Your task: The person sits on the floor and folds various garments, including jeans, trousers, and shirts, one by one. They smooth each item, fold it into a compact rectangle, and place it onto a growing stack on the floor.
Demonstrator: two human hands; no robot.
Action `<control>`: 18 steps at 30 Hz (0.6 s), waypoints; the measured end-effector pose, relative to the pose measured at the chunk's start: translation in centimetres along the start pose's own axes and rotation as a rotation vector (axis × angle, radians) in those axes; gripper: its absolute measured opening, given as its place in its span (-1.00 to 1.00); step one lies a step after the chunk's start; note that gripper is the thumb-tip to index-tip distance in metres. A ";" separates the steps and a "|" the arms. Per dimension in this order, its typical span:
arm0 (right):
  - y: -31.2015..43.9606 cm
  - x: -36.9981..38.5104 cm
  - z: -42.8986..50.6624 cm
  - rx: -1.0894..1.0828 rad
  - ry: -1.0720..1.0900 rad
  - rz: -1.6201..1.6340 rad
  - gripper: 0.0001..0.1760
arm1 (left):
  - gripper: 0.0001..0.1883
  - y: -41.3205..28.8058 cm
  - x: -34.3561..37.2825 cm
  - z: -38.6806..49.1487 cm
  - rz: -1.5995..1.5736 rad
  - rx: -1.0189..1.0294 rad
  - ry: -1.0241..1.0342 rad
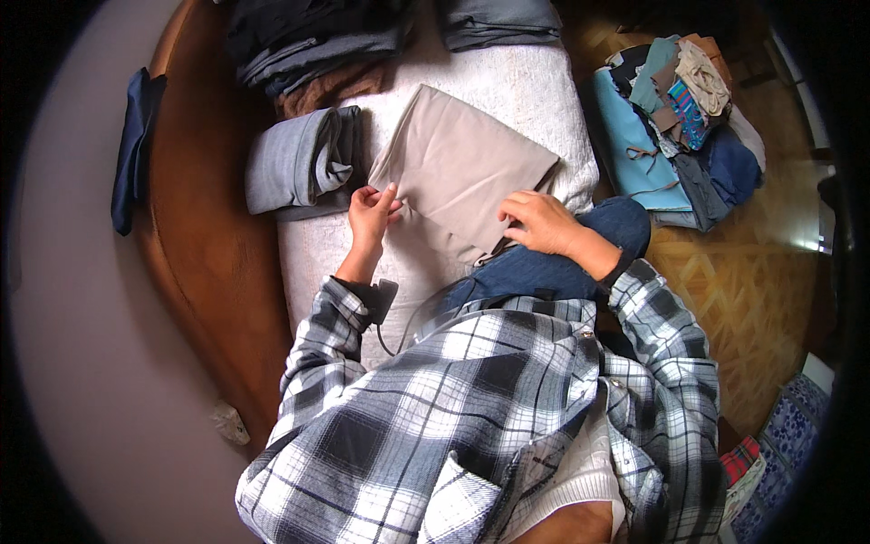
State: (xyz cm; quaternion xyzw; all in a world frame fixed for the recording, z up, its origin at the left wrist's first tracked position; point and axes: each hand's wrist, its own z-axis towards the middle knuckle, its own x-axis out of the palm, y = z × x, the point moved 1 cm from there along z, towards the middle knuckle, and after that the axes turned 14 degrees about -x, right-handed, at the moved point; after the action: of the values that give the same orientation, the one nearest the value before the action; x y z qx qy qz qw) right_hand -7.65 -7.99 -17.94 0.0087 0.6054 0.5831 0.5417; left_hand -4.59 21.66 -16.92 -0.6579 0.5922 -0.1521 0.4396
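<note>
A beige folded garment (469, 163), perhaps trousers, lies at an angle on the white cover (319, 258) before me. My left hand (372, 212) is at the garment's left edge, its fingers loosely curled and the thumb raised; nothing shows in its grasp. Over the garment's lower right corner is my right hand (540, 221), with bent fingers and the thumb apart from them. Whether its fingertips touch the cloth is hard to tell. A folded grey garment (289, 163) rests left of the beige one, on top of darker cloth.
Dark folded clothes (319, 47) and a grey folded stack (499, 24) lie at the far end. A brown sofa back (197, 258) rises on the left, with navy cloth (136, 149) over it. Mixed clothes (686, 122) are piled at right, above the parquet floor (754, 292).
</note>
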 end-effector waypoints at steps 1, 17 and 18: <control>0.2 0.5 0.1 -0.077 0.001 -0.076 -0.70 | -0.61 0.2 0.4 0.5 0.038 -0.061 0.065; 1.5 3.3 1.8 -0.379 -0.010 0.001 -0.79 | -0.89 2.2 -1.9 -0.6 0.050 -0.213 0.143; 1.5 3.3 1.9 -0.362 0.005 -0.016 -0.78 | -0.85 2.7 -1.8 -0.3 0.053 -0.258 0.137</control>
State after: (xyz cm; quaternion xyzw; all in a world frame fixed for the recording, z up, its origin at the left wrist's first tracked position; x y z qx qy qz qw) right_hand -8.65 -4.04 -18.49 -0.0955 0.4920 0.6782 0.5374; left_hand -7.00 23.48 -18.25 -0.6812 0.6526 -0.1075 0.3139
